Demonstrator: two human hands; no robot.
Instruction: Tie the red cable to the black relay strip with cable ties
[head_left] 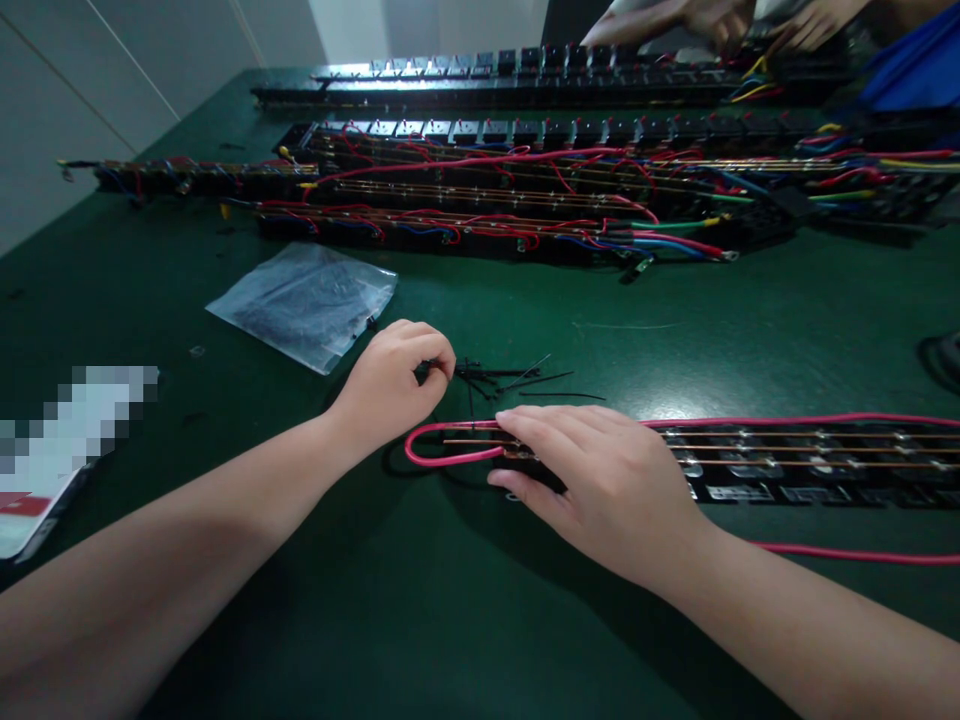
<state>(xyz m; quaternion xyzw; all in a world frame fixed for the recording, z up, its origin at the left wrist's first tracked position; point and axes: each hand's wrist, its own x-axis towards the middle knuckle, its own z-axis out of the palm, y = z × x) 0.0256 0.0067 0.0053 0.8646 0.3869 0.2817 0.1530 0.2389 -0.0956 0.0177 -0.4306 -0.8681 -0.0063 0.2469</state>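
Note:
My left hand [401, 370] is closed in a pinch beside a small pile of black cable ties [517, 375]. A bit of black shows inside its curled fingers and looks like part of a cable tie. My right hand [607, 480] is clasped over the left end of a long black strip with copper rods [817, 460], fingers on the far side and thumb on the near side. A thick red wire [431, 460] loops past this end and runs along the strip's far edge. One thin black tie stands near the loop, between my hands.
A clear plastic bag [307, 300] lies beyond my left hand. Farther back are wired black strips [465, 220] and another long black assembly [487, 90]. A co-worker's hands [795, 25] are at the back right. A pixelated flat item [67, 460] lies on the green table [337, 620].

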